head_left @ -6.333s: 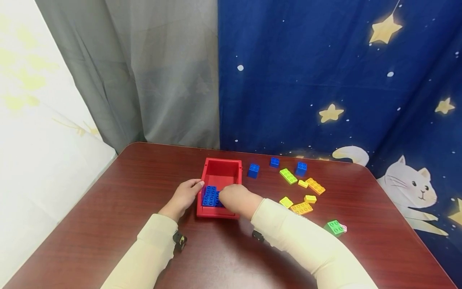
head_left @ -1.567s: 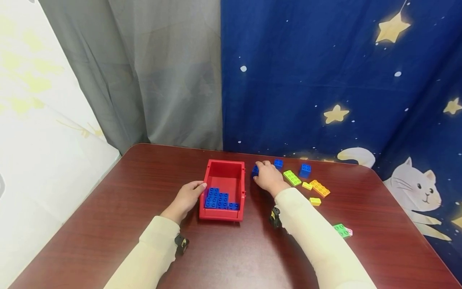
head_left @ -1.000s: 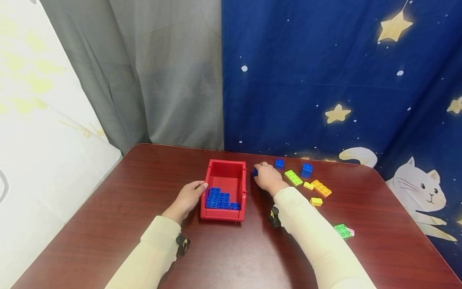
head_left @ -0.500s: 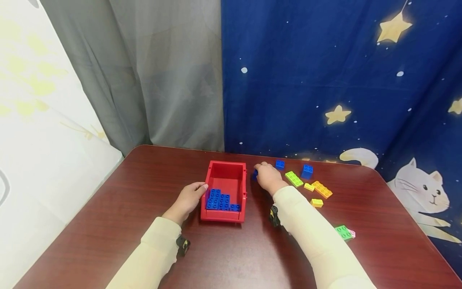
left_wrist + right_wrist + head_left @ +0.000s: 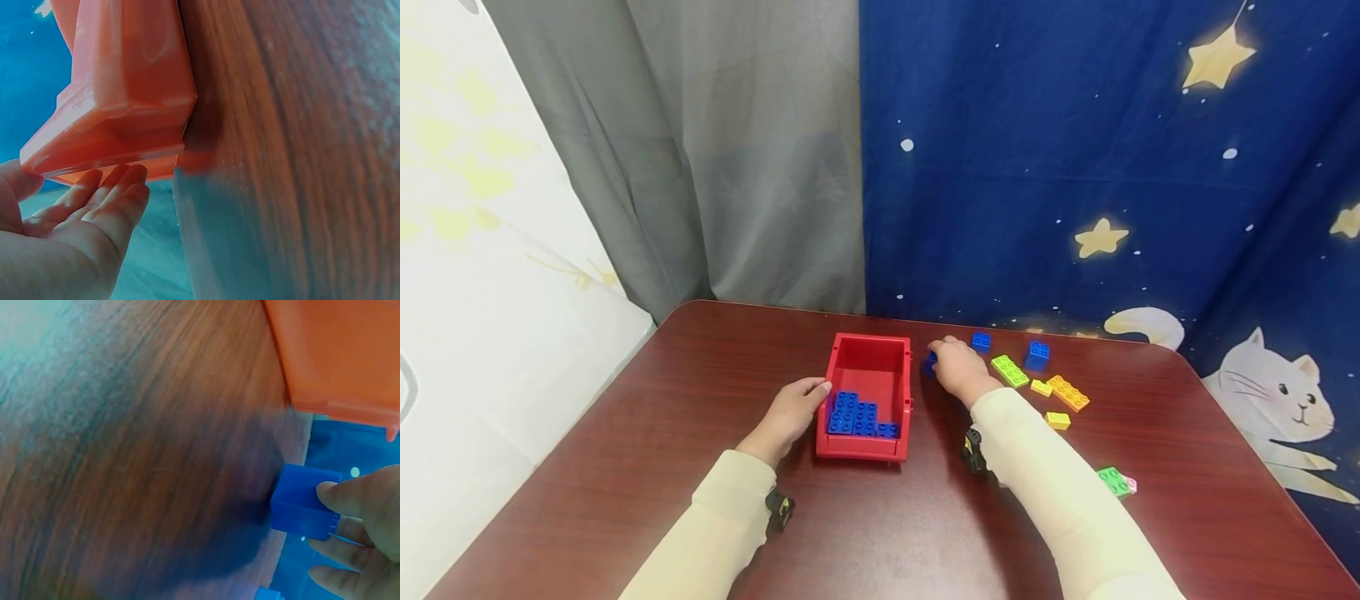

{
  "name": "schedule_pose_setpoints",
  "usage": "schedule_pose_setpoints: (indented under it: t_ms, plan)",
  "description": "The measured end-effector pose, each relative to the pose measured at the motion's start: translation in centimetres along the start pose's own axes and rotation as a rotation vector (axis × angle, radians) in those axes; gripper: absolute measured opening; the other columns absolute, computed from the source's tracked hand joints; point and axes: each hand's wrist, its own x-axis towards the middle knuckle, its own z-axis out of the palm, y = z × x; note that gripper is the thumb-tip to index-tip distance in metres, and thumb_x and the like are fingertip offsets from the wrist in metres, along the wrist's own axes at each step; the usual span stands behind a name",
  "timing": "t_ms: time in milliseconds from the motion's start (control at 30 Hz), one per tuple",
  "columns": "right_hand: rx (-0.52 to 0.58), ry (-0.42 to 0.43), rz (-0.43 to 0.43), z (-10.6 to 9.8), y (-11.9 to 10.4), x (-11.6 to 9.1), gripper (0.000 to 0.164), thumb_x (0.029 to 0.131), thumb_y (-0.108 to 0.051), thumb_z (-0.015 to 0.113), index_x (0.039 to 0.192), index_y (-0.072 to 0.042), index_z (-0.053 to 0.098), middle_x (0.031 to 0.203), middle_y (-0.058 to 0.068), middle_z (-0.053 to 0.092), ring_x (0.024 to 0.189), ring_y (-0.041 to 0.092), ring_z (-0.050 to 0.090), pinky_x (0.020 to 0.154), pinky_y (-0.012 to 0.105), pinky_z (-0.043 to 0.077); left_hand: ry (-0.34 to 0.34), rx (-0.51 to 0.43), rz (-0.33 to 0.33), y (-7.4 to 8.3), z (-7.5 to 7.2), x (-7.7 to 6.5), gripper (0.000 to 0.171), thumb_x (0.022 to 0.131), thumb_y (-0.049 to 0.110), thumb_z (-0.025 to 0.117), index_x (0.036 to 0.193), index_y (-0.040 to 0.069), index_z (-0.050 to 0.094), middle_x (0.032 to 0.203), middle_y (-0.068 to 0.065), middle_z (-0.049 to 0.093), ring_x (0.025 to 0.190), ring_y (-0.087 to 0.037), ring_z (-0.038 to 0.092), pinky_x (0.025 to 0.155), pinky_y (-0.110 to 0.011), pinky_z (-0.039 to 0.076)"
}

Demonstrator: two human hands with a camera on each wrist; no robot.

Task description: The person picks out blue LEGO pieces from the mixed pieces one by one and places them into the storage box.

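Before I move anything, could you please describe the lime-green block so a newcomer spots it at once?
On the brown table, look to the right of the red box. Between two short blue blocks, and slightly nearer, lies the lime-green block. Its lime colour sets it apart from the similarly long orange block nearby.

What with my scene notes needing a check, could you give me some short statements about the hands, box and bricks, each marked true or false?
1. The left hand touches the box. True.
2. The right hand pinches a yellow brick. False: it pinches a blue brick.
3. The box holds no bricks. False: blue bricks lie inside.
4. In the head view, the lime brick is right of the box. True.
5. The green brick lies on the table. True.
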Motion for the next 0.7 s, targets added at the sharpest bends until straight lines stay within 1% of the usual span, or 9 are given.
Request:
schedule_pose_setpoints:
  t_ms: [100,200,433,700]
  plan:
    - [0.006,0.004,-0.008,-0.5,0.0,-0.2,0.04,0.092,-0.014,0.063,0.132,-0.005,0.058,0.127,0.017,0.058,0.116,0.033,0.058,0.097,0.048,0.049,-0.002,-0.001,-0.002,0.0,0.0,0.0,0.049,0.101,0.03,0.048,0.142,0.003,0.045,0.141,-0.022,0.047,0.131,-0.041,0.043,0.101,-0.055,0.042]
    - [0.014,0.028,-0.028,-1.3,-0.2,-0.6,0.041,0.093,-0.014,0.063,0.132,-0.004,0.057,0.128,0.017,0.058,0.117,0.033,0.058,0.097,0.048,0.048,-0.002,-0.005,-0.005,0.0,-0.1,0.1,0.049,0.101,0.03,0.048,0.142,0.003,0.044,0.142,-0.022,0.046,0.131,-0.041,0.042,0.101,-0.055,0.042]
    - [0.037,0.115,-0.104,-3.0,-1.0,-1.5,0.04,0.094,-0.014,0.063,0.131,-0.004,0.057,0.127,0.017,0.059,0.117,0.033,0.058,0.098,0.047,0.048,-0.003,0.005,-0.009,0.1,-0.1,0.1,0.05,0.101,0.031,0.048,0.143,0.004,0.044,0.142,-0.022,0.045,0.131,-0.042,0.042,0.101,-0.055,0.043]
    - [0.069,0.172,-0.187,-4.9,-2.4,-2.7,0.044,0.091,-0.013,0.066,0.133,-0.006,0.056,0.127,0.014,0.058,0.12,0.03,0.056,0.1,0.044,0.048,-0.005,0.001,-0.009,0.1,0.0,0.1,0.049,0.101,0.031,0.047,0.142,0.004,0.044,0.142,-0.021,0.046,0.13,-0.041,0.043,0.1,-0.055,0.044]
